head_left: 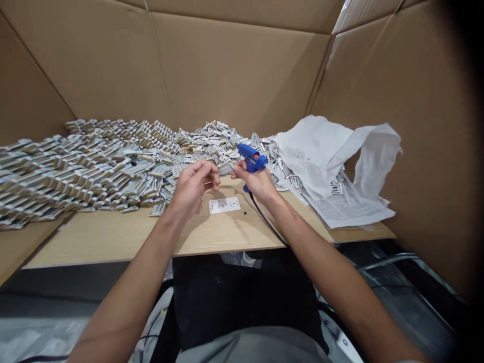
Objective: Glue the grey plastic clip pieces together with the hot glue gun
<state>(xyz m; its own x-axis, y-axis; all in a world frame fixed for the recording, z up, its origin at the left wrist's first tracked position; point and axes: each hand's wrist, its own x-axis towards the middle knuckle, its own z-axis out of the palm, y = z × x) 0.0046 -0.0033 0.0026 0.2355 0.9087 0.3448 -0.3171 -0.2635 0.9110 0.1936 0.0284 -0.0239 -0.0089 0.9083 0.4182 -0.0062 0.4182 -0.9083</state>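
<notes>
My right hand (257,182) is wrapped round a blue glue gun (251,156), whose black cord runs down over the table's front edge. Between its thumb and fingertips, a small grey-white piece (227,168) seems to be pinched. My left hand (196,184) is just left of it, fingers curled together; what they hold, if anything, is too small to make out. Below and between the hands, a white paper card (224,205) with dark specks lies on the wooden table (124,234).
Stacked grey-white pieces (94,171) cover the table's left side, with a loose heap (215,136) behind my hands. White crumpled sheeting (321,146) and printed paper (351,209) lie at the right. Cardboard walls (242,65) enclose the table's back and sides.
</notes>
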